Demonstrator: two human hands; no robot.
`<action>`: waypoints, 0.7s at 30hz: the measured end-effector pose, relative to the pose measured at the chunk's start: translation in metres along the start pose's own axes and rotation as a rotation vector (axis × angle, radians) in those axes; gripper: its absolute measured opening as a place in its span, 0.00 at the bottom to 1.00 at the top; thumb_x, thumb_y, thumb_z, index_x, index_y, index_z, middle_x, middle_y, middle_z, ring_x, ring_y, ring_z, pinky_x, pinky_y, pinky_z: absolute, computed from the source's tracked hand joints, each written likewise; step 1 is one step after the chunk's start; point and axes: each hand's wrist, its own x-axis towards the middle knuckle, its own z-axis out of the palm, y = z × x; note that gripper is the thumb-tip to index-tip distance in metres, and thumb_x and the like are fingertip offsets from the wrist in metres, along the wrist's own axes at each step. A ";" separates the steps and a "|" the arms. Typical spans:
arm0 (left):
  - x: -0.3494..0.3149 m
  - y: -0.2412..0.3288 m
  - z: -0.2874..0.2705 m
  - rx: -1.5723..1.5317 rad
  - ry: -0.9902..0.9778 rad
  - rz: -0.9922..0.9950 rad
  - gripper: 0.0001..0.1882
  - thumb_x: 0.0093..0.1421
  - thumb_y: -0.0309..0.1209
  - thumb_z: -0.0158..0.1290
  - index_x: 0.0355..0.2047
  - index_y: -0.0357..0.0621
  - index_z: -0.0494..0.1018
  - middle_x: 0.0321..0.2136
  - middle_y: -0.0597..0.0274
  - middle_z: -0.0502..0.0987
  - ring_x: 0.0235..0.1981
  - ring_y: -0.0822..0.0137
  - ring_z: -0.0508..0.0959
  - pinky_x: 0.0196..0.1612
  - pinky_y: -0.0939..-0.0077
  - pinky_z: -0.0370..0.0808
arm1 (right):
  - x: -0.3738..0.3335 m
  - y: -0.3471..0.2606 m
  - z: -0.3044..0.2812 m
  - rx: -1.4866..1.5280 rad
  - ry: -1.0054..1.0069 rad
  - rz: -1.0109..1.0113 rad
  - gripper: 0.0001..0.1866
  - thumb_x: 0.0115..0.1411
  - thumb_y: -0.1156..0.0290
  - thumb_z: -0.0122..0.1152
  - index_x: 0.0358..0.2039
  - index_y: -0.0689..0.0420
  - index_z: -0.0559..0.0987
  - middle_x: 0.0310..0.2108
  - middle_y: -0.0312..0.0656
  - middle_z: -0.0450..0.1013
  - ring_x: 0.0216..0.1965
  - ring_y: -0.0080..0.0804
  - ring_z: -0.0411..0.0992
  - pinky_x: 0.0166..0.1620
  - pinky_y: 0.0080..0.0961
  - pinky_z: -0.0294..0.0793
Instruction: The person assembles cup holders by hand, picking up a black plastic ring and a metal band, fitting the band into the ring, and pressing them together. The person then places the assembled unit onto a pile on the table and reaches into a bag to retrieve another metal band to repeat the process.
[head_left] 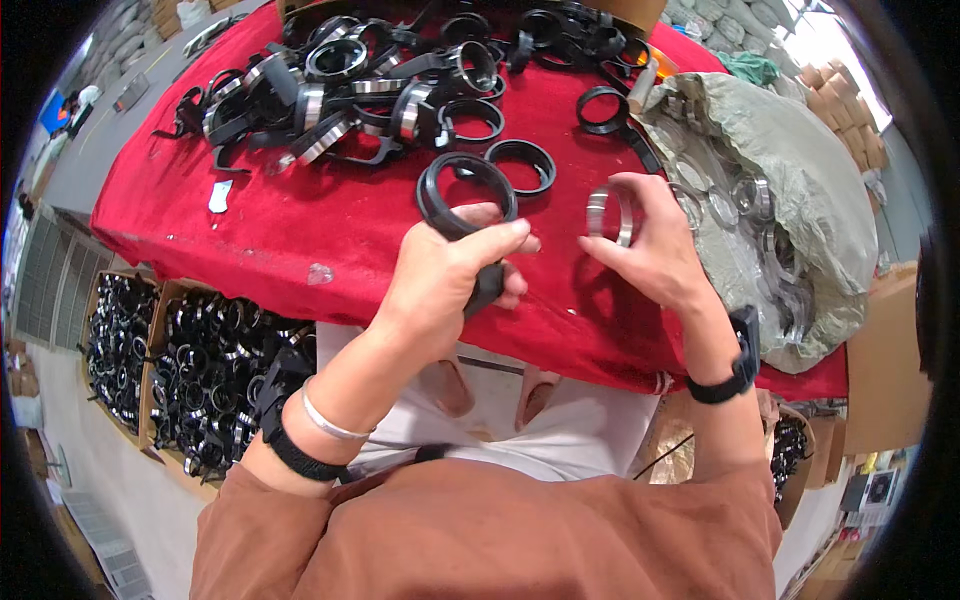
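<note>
My left hand (440, 265) is closed around the handle of a black ring-shaped part (432, 195), whose round opening tilts up above my fingers. In my right hand (652, 240), a shiny silver metal ring (598, 215) is pinched between thumb and fingers, held a little apart from the black part. Just beyond my left hand, a loose black ring (546, 170) lies on the red cloth (370, 230). Another black ring with a handle (601, 128) rests farther right, beside an open woven sack (790, 130) of silver rings.
Across the far side of the table spreads a pile of black parts with silver bands (320, 130). A small white scrap (220, 196) lies at the left. Below the table's left edge stand cardboard boxes (152, 370) full of similar parts.
</note>
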 end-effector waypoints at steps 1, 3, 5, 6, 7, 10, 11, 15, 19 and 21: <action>0.001 0.001 0.004 -0.048 0.001 -0.045 0.18 0.58 0.34 0.55 0.45 0.40 0.66 0.35 0.53 0.79 0.21 0.69 0.78 0.24 0.78 0.77 | -0.007 -0.005 -0.001 0.193 0.051 -0.030 0.35 0.41 0.67 0.72 0.49 0.62 0.66 0.46 0.47 0.65 0.46 0.41 0.69 0.51 0.38 0.72; 0.001 -0.002 0.011 -0.093 -0.006 -0.125 0.13 0.58 0.36 0.55 0.38 0.41 0.71 0.34 0.56 0.79 0.21 0.72 0.78 0.24 0.78 0.77 | -0.023 -0.019 0.006 0.537 0.151 -0.088 0.38 0.37 0.75 0.74 0.50 0.63 0.63 0.45 0.45 0.63 0.48 0.33 0.67 0.53 0.32 0.71; -0.003 -0.003 0.013 -0.159 -0.086 -0.241 0.14 0.58 0.36 0.55 0.40 0.40 0.71 0.34 0.56 0.79 0.21 0.71 0.78 0.24 0.79 0.78 | -0.028 -0.028 0.020 0.594 0.284 -0.374 0.42 0.36 0.79 0.74 0.51 0.63 0.61 0.50 0.46 0.59 0.52 0.33 0.65 0.54 0.30 0.70; -0.003 -0.005 0.016 -0.225 -0.125 -0.313 0.14 0.57 0.35 0.56 0.40 0.40 0.71 0.35 0.55 0.79 0.23 0.70 0.79 0.26 0.79 0.79 | -0.031 -0.030 0.025 0.689 0.304 -0.438 0.44 0.35 0.83 0.73 0.53 0.63 0.59 0.52 0.46 0.56 0.54 0.35 0.62 0.55 0.30 0.69; -0.003 -0.006 0.016 -0.227 -0.126 -0.317 0.14 0.57 0.35 0.56 0.40 0.40 0.71 0.35 0.55 0.79 0.23 0.70 0.79 0.26 0.79 0.79 | -0.035 -0.033 0.028 0.687 0.303 -0.434 0.44 0.35 0.83 0.73 0.53 0.63 0.59 0.52 0.46 0.56 0.54 0.35 0.62 0.55 0.30 0.69; -0.003 -0.008 0.014 -0.131 -0.181 -0.211 0.16 0.55 0.32 0.58 0.43 0.40 0.71 0.34 0.55 0.79 0.25 0.70 0.79 0.27 0.78 0.79 | -0.046 -0.036 0.030 0.609 0.428 -0.440 0.43 0.37 0.82 0.71 0.55 0.64 0.59 0.53 0.48 0.56 0.54 0.39 0.63 0.55 0.34 0.71; -0.001 -0.008 0.013 0.058 -0.163 -0.009 0.18 0.54 0.28 0.57 0.45 0.39 0.69 0.35 0.56 0.79 0.28 0.72 0.78 0.31 0.78 0.77 | -0.051 -0.034 0.028 0.615 0.425 -0.434 0.43 0.37 0.82 0.71 0.55 0.64 0.59 0.53 0.48 0.56 0.54 0.39 0.63 0.55 0.34 0.71; 0.003 -0.003 0.013 0.580 -0.076 0.479 0.24 0.53 0.19 0.56 0.51 0.35 0.66 0.36 0.58 0.78 0.36 0.77 0.74 0.41 0.80 0.73 | -0.067 -0.033 0.028 0.378 0.477 -0.441 0.39 0.40 0.79 0.70 0.55 0.65 0.64 0.51 0.52 0.58 0.50 0.41 0.66 0.49 0.31 0.75; 0.001 0.008 0.015 0.842 -0.065 0.831 0.17 0.49 0.25 0.55 0.42 0.41 0.68 0.20 0.49 0.76 0.25 0.47 0.78 0.27 0.61 0.74 | -0.070 -0.034 0.024 0.164 0.506 -0.477 0.40 0.38 0.83 0.68 0.55 0.65 0.65 0.49 0.52 0.60 0.44 0.41 0.68 0.43 0.28 0.75; -0.005 0.014 0.019 0.999 -0.096 0.772 0.23 0.51 0.22 0.58 0.48 0.38 0.68 0.29 0.55 0.78 0.29 0.69 0.78 0.35 0.75 0.75 | -0.074 -0.032 0.019 -0.037 0.438 -0.520 0.41 0.38 0.84 0.68 0.57 0.65 0.64 0.48 0.53 0.61 0.42 0.42 0.68 0.41 0.30 0.74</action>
